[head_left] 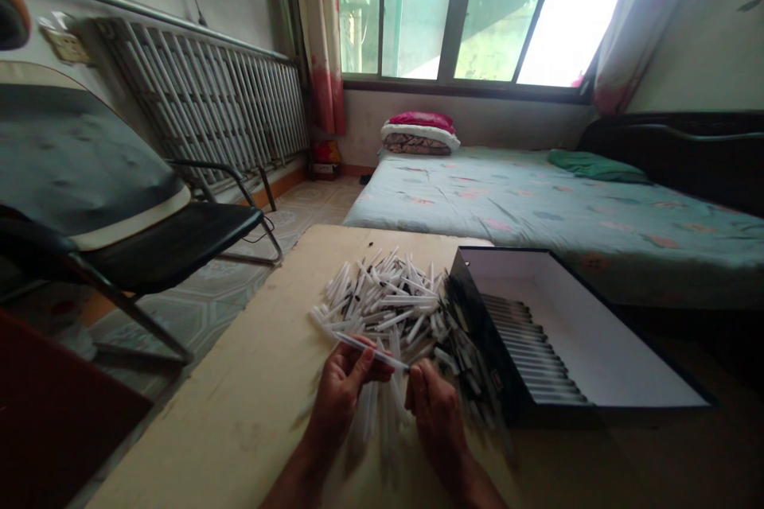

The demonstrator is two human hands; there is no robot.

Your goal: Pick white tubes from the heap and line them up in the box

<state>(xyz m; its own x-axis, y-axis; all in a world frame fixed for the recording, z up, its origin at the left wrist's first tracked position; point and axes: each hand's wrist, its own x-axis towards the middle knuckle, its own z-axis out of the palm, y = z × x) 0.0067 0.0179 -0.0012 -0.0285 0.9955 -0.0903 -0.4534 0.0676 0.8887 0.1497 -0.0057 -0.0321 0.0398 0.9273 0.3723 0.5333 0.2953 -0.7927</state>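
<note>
My left hand [352,372] is closed around a white pen barrel [375,352], which slants down to the right. At the barrel's dark lower end, my right hand [430,398] is closed with its fingers pinched; whether it grips the tip or a small part there is hidden. Behind both hands spreads a pile of white pen barrels [387,298], with small black pieces among them. Dark slim pen parts [471,350] lie to the right of the pile. More pale barrels [387,421] lie blurred below and between my wrists.
A dark box [626,334] with a white inside stands at the table's right, holding a row of assembled pens [531,350]. The pale table [239,406] ends at a bed [477,191]. A black chair [161,246] is at the left.
</note>
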